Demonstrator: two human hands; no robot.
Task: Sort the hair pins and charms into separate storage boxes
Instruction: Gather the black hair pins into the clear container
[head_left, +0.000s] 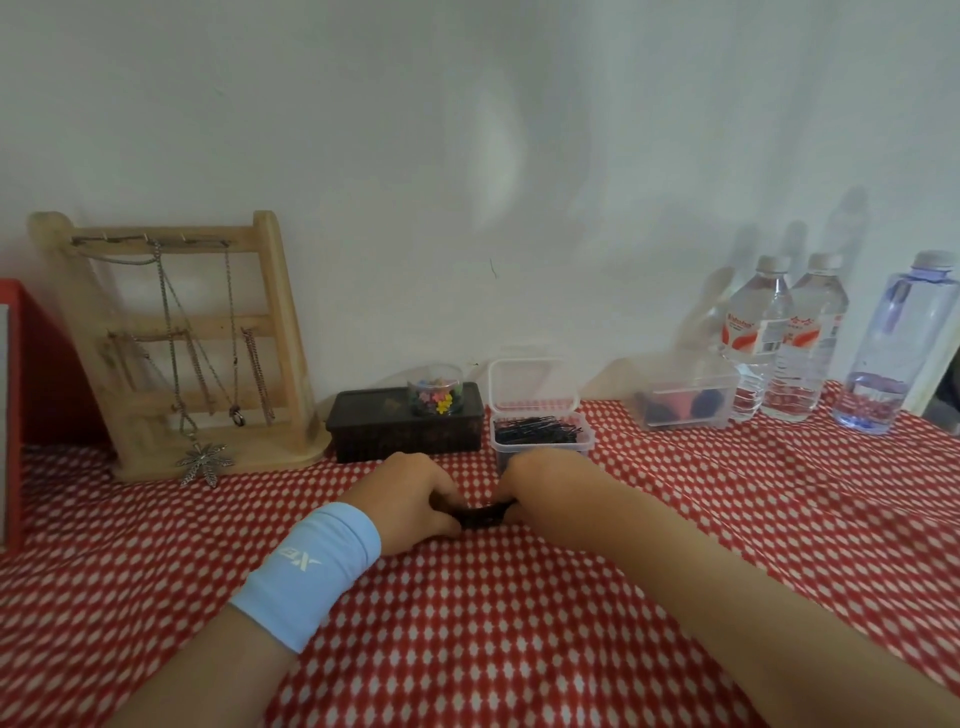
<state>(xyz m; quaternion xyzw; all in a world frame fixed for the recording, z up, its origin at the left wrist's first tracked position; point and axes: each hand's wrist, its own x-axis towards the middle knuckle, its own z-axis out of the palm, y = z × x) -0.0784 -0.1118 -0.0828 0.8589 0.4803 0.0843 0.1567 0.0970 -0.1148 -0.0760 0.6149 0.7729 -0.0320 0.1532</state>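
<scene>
My left hand (415, 499) and my right hand (530, 483) meet on the red patterned cloth, each gripping one end of a bunch of black hair pins (480, 516). Just behind them stands a clear plastic box (540, 431) with its lid up and many black hair pins inside. To its left lies a dark rectangular box (400, 426) with its lid on. On that lid sits a small clear round container (435, 395) with several coloured charms in it.
A wooden jewellery stand (176, 343) with hanging chains is at the back left, beside a red object (31, 395). At the back right are a frosted box (685, 400) and three water bottles (810, 338). A wall rises right behind everything.
</scene>
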